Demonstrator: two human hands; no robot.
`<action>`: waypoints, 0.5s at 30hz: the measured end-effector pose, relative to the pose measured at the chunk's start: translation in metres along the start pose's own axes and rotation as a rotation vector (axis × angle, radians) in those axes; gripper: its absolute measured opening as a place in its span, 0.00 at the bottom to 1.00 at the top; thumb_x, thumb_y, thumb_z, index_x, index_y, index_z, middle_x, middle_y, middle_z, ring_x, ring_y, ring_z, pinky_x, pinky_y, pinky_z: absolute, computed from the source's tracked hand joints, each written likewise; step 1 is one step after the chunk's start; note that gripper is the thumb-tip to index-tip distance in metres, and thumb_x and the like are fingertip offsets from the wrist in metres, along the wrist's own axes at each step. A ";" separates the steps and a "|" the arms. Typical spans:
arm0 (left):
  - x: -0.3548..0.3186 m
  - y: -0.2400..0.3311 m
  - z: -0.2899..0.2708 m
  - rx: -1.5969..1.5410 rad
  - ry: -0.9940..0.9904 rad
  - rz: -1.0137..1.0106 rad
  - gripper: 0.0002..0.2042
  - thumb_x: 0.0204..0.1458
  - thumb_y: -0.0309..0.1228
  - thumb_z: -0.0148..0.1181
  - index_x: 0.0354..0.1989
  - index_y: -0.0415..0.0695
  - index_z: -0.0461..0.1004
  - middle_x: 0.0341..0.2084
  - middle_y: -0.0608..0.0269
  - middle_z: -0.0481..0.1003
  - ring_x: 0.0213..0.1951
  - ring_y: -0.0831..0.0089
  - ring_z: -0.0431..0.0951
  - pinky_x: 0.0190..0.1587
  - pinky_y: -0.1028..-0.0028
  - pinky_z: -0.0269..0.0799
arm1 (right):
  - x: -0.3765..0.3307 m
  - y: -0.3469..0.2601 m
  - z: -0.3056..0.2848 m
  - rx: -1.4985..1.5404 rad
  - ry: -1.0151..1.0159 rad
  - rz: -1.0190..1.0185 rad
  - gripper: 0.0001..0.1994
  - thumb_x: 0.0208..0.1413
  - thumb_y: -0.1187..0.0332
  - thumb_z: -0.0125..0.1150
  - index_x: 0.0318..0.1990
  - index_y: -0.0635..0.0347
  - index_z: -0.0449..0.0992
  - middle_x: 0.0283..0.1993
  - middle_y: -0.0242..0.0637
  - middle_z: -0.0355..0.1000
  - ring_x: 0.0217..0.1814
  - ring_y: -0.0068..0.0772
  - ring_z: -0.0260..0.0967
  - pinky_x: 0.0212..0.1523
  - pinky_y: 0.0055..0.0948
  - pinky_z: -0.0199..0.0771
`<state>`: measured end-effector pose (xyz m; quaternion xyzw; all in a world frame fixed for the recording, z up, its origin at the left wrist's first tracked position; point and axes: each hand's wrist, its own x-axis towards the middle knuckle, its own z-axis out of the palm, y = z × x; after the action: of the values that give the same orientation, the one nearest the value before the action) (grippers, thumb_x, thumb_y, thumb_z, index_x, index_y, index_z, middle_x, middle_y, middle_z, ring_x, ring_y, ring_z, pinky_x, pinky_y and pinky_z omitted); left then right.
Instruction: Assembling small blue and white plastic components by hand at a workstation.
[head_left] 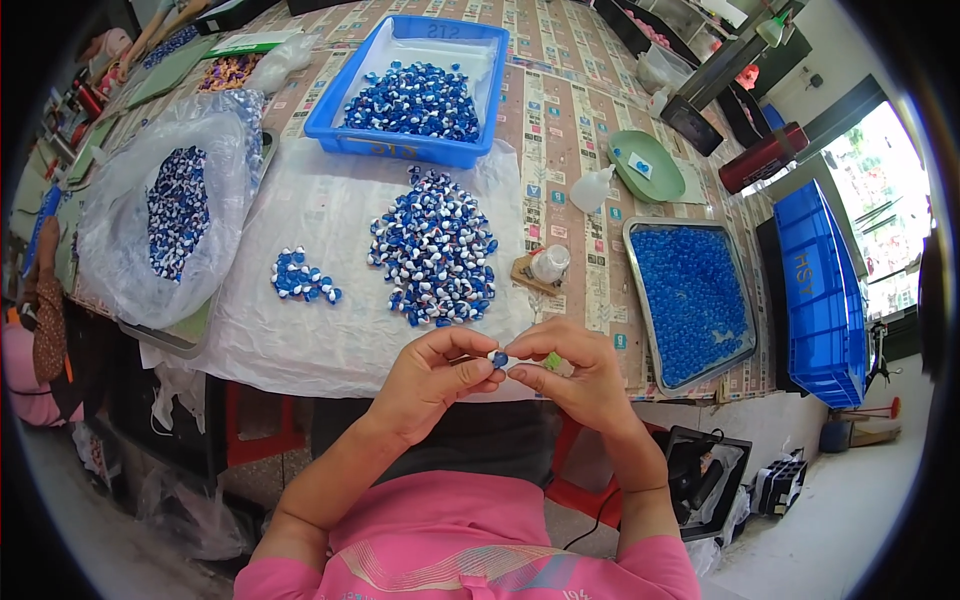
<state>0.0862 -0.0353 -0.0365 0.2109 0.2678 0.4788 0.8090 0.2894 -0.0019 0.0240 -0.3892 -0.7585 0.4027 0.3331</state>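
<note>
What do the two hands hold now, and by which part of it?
The left hand and right hand pinch one small blue bead between their fingertips, by its sides. The right hand also holds something small and green.

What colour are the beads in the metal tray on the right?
All blue, with no white parts showing; the beads fill the metal tray, seen in the head view.

Small blue and white bead (499, 357), pinched at fingertips, held above the table's near edge
</note>
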 end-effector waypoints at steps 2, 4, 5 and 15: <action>-0.001 0.003 0.000 0.025 0.009 0.013 0.10 0.56 0.19 0.60 0.45 0.40 0.74 0.40 0.60 0.77 0.42 0.72 0.80 0.47 0.72 0.78 | -0.002 0.002 0.000 -0.018 0.006 0.013 0.10 0.46 0.79 0.69 0.38 0.60 0.82 0.37 0.38 0.78 0.39 0.32 0.75 0.39 0.28 0.75; -0.002 0.004 0.000 0.174 0.023 0.155 0.13 0.51 0.16 0.63 0.44 0.40 0.73 0.42 0.61 0.76 0.43 0.75 0.77 0.48 0.76 0.75 | -0.003 0.005 0.001 -0.024 0.000 0.016 0.10 0.46 0.79 0.69 0.38 0.60 0.82 0.37 0.38 0.78 0.38 0.32 0.75 0.39 0.27 0.75; -0.003 0.004 0.000 0.174 0.025 0.160 0.13 0.51 0.16 0.63 0.44 0.40 0.73 0.42 0.61 0.76 0.43 0.75 0.77 0.48 0.76 0.75 | -0.003 0.003 0.001 -0.038 -0.004 0.013 0.10 0.46 0.80 0.69 0.38 0.60 0.82 0.37 0.38 0.79 0.38 0.32 0.75 0.39 0.27 0.76; -0.012 0.012 -0.009 0.660 0.137 0.584 0.13 0.47 0.14 0.66 0.41 0.37 0.75 0.42 0.59 0.74 0.43 0.75 0.75 0.46 0.77 0.72 | -0.007 0.003 0.006 -0.026 -0.007 0.064 0.09 0.48 0.81 0.67 0.38 0.62 0.82 0.35 0.38 0.78 0.36 0.29 0.75 0.36 0.25 0.75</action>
<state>0.0676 -0.0402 -0.0336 0.4923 0.3884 0.5890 0.5098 0.2894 -0.0090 0.0172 -0.4163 -0.7521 0.4045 0.3122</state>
